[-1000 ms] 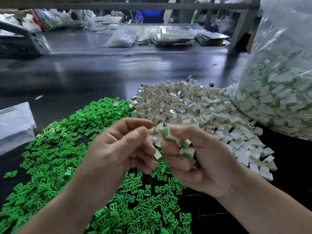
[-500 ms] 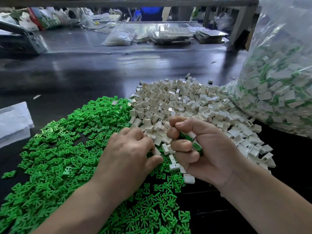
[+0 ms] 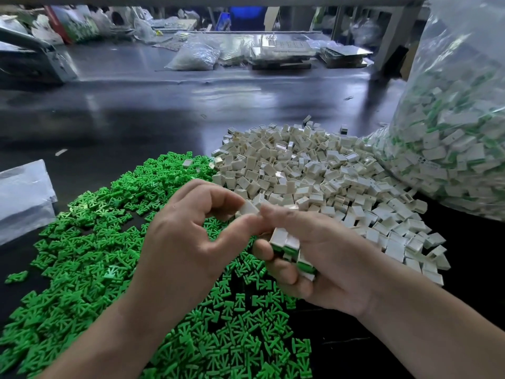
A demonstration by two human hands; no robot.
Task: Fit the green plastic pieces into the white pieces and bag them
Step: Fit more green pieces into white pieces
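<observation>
Green plastic pieces [image 3: 90, 242] lie in a loose heap on the dark table [image 3: 136, 119], from 7 to 10 o'clock of the hands. The white pieces [image 3: 314, 165] are heaped against them toward 1 o'clock. At 2 o'clock a clear bag [image 3: 464, 119] leans on the white heap, filled with white pieces showing green edges. A flat plastic bag [image 3: 24, 195] lies at 9 o'clock; I cannot tell its contents. The left hand [image 3: 177, 250] pinches a single white piece [image 3: 250, 207] between thumb and forefinger. The right hand [image 3: 328, 263] curls round several fitted pieces [image 3: 289, 247]. Half a second ago the left hand was down on the heaps; now it is lifted, and the right fist has loosened.
</observation>
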